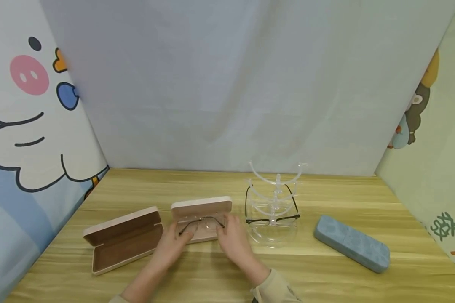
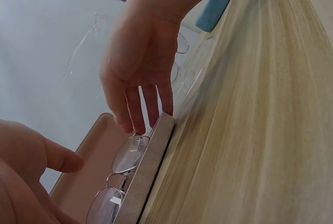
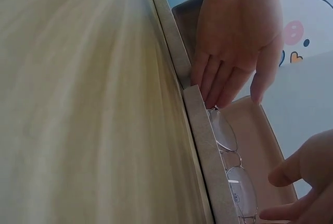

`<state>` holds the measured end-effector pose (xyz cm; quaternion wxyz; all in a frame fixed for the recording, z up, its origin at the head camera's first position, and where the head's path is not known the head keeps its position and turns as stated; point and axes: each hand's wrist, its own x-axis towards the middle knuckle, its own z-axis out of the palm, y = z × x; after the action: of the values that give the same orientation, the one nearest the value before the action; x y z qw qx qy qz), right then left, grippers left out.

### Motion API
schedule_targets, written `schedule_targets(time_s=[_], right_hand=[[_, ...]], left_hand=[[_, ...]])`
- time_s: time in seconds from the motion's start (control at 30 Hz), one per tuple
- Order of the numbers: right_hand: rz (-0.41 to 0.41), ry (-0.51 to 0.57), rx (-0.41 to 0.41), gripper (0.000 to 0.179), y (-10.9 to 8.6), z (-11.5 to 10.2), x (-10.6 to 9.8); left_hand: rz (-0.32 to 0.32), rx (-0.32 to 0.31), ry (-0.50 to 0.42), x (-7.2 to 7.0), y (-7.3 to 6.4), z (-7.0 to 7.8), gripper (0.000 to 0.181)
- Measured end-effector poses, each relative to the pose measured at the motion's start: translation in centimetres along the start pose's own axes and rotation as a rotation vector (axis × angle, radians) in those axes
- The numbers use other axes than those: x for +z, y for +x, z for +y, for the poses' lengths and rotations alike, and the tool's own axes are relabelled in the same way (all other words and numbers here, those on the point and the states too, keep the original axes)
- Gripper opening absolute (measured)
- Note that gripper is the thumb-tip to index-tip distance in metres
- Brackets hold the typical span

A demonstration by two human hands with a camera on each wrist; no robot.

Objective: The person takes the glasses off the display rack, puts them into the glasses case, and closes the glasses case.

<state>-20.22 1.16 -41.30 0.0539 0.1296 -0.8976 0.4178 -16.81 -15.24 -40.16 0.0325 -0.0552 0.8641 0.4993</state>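
Thin metal-framed eyeglasses (image 1: 201, 219) lie in an open pale pink glasses case (image 1: 202, 204), with their temples unfolded. My left hand (image 1: 170, 245) is at the case's left end, my right hand (image 1: 233, 237) at its right end. The right wrist view shows my left hand (image 3: 237, 41) with straight fingers touching the near end of the glasses (image 3: 242, 187), thumb held apart. Fingers of my right hand (image 2: 138, 52) point down, nearly straight, at the other end in the left wrist view. Neither hand visibly pinches the frame, though some fingertips are hidden.
Left of the hands stands a second open case (image 1: 127, 249) with a brown lining. A clear display stand (image 1: 276, 189) holds black-framed glasses (image 1: 273, 220) on the right. Farther right lies a closed blue case (image 1: 352, 243) on the wooden table (image 1: 326, 282).
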Motion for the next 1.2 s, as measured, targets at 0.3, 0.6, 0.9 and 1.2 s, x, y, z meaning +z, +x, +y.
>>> schedule_targets(time_s=[0.3,0.6,0.9,1.2], right_hand=[[0.032,-0.021,-0.018,0.058,0.5,0.5,-0.1],[0.040,-0.045,-0.049,0.072,1.0,0.5,-0.1],[0.033,-0.042,-0.054,0.076,1.2,0.9,-0.3],[0.034,-0.020,-0.054,0.075,0.8,1.0,-0.5]], left_hand=[[0.025,-0.057,-0.040,-0.2,0.1,0.2,0.071],[0.032,-0.071,-0.084,-1.5,0.3,0.0,0.077],[0.021,-0.021,-0.079,-1.7,0.8,-0.2,0.071],[0.030,0.023,-0.123,-1.4,0.7,-0.1,0.074]])
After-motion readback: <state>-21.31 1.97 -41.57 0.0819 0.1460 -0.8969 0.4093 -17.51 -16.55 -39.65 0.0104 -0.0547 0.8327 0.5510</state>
